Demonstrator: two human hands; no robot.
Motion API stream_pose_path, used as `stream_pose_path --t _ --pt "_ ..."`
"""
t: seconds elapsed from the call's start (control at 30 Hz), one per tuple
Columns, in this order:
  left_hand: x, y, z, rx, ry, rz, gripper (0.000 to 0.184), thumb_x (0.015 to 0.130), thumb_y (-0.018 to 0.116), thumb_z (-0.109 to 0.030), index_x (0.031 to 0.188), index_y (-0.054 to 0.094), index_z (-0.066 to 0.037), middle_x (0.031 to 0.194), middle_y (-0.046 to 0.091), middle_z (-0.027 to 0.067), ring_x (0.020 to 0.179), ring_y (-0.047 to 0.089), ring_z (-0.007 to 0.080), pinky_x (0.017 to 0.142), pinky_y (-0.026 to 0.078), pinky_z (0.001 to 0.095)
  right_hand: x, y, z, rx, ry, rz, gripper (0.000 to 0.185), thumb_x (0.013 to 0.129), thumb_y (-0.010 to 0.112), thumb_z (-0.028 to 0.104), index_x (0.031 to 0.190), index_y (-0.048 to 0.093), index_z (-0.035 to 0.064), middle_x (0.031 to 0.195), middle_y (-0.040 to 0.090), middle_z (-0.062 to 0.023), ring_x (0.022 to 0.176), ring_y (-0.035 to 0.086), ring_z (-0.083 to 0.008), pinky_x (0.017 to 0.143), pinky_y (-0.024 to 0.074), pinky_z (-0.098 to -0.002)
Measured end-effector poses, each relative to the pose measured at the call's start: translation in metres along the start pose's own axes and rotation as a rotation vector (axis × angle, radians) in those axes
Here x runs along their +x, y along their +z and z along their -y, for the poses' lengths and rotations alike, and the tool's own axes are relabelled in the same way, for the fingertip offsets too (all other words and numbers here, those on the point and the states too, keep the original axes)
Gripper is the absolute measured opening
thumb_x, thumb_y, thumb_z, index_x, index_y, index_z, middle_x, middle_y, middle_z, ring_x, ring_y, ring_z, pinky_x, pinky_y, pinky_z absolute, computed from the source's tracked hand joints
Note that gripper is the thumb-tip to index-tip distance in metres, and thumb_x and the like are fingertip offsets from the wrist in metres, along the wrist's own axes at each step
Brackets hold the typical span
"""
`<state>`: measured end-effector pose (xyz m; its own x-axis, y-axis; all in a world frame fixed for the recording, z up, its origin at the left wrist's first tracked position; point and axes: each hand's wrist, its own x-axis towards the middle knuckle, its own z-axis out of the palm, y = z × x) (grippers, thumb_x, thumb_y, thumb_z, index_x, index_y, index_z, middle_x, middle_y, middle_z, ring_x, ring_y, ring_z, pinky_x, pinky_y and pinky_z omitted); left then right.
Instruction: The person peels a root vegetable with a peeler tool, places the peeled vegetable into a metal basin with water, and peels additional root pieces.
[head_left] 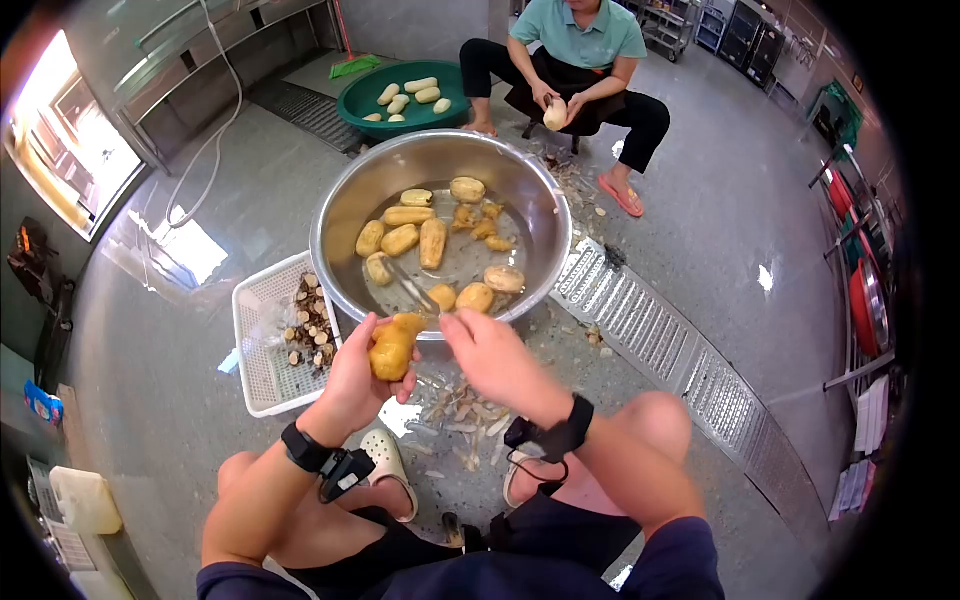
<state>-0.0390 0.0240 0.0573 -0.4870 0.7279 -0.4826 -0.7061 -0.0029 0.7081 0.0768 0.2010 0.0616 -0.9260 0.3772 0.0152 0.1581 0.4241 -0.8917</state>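
My left hand (357, 378) is closed around a knobby yellow ginger-like root (394, 350), holding it up at the near rim of a large steel basin (335, 215). Close beside it, my right hand (500, 358) grips what looks like a metal peeler (408, 288), its shiny blade end blurred and pointing away over the basin. Inside the basin lie several yellow-brown cylindrical roots (432, 243) and a cluster of knobby pieces (478, 222) in shallow water. Long pale peelings (465, 410) are scattered on the floor below my hands.
Left of the basin, a white plastic basket (262, 375) contains cut root ends (312, 325). A green tub (355, 100) with peeled roots stands behind. Across from me, a seated person (580, 50) holds a pale root (555, 113). A metal drain grate (680, 350) runs along the right.
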Motion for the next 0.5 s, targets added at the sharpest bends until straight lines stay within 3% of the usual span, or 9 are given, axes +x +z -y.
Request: stream_pose_path --t 0.13,0.23,0.5 --pt "-0.009 -0.011 0.009 -0.080 0.021 -0.036 0.052 0.110 0.028 -0.050 0.132 0.050 -0.008 0.098 0.063 0.0145 0.059 0.060 0.0248 0.044 0.044 0.0338 -0.023 0.021 -0.003 -0.055 0.069 0.047 0.036 0.108 0.049 0.036 0.104 0.059 0.0014 0.079 0.066 -0.0261 0.078 0.065 -0.0480 0.067 0.0470 -0.0544" --pt "0.001 -0.027 0.017 -0.091 0.057 0.014 0.049 0.111 0.028 -0.048 0.128 0.050 -0.008 0.097 0.063 0.0159 0.059 0.062 0.0275 0.047 0.047 0.0362 -0.025 0.027 -0.010 -0.043 0.018 0.079 0.033 0.107 0.052 0.035 0.105 0.060 0.0022 0.078 0.067 -0.0241 0.077 0.066 -0.0466 0.065 0.0474 -0.0541" --pt "0.014 -0.039 0.027 -0.002 0.076 -0.083 0.063 0.109 0.024 -0.063 0.127 0.055 -0.011 0.087 0.065 0.0109 0.048 0.051 0.0177 0.039 0.032 0.0279 -0.026 0.033 -0.024 -0.171 -0.111 0.089 0.027 0.104 0.057 0.033 0.102 0.059 0.0064 0.074 0.067 -0.0179 0.073 0.067 -0.0413 0.063 0.0497 -0.0516"
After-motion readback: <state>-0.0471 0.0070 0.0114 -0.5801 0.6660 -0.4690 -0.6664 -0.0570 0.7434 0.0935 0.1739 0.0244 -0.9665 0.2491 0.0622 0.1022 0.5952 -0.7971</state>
